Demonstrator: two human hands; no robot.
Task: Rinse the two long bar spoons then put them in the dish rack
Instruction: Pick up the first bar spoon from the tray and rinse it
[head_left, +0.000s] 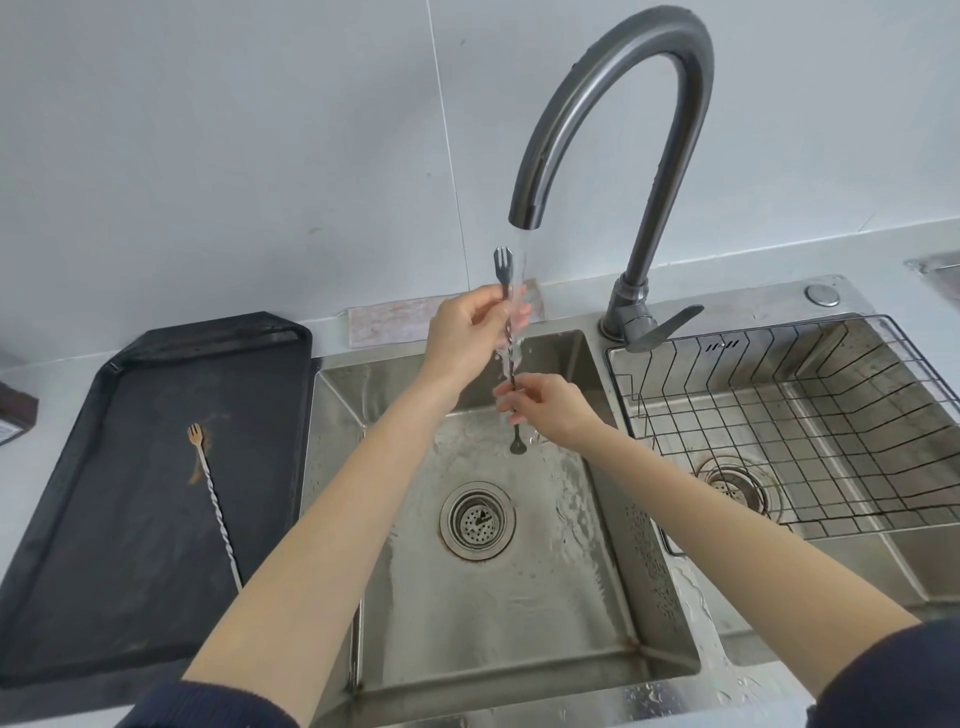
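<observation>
Under the running tap I hold one long bar spoon (509, 358) nearly upright over the left sink basin, its fork end up and its small bowl down. My left hand (465, 338) grips the twisted stem near the fork end. My right hand (545, 410) pinches the stem lower down, just above the bowl. Water streams down along the stem. The second bar spoon (215, 499) lies on the black tray (78, 519) to the left, fork end away from me, with brown smears around it. The wire dish rack (779, 431) sits in the right basin with nothing in it.
The grey gooseneck faucet (623, 130) arches over the left basin (493, 597), its lever turned right. Water runs over the divider between the basins. A pink cloth (384, 322) lies behind the sink. A brown box (15, 410) stands at the far left.
</observation>
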